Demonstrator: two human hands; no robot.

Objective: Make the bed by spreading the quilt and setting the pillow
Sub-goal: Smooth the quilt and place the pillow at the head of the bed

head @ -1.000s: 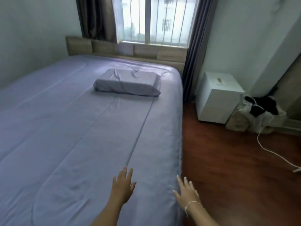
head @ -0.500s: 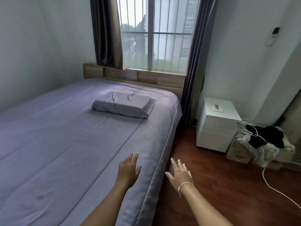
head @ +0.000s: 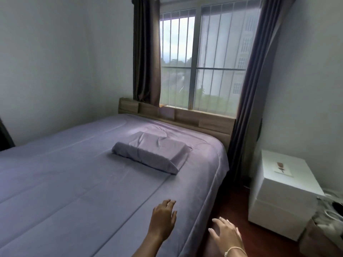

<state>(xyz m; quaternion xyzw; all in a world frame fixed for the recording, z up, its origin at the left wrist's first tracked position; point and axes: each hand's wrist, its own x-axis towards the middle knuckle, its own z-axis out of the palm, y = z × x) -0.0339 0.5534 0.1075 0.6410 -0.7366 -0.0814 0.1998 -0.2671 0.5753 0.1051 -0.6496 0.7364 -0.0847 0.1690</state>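
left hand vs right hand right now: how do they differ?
The left hand is over the quilt; the right hand is past the bed's edge, above the floor. The right wrist wears a thin bracelet; the left wrist is bare. Both are palm down with relaxed fingers, holding nothing.

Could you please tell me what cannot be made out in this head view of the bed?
- Lilac quilt: its left and near parts are cut off by the frame edges.
- Small card on the white bedside cabinet: too small to read.
- Left hand: contact with the quilt is unclear.
- Right hand: wrist cut off by the bottom edge.
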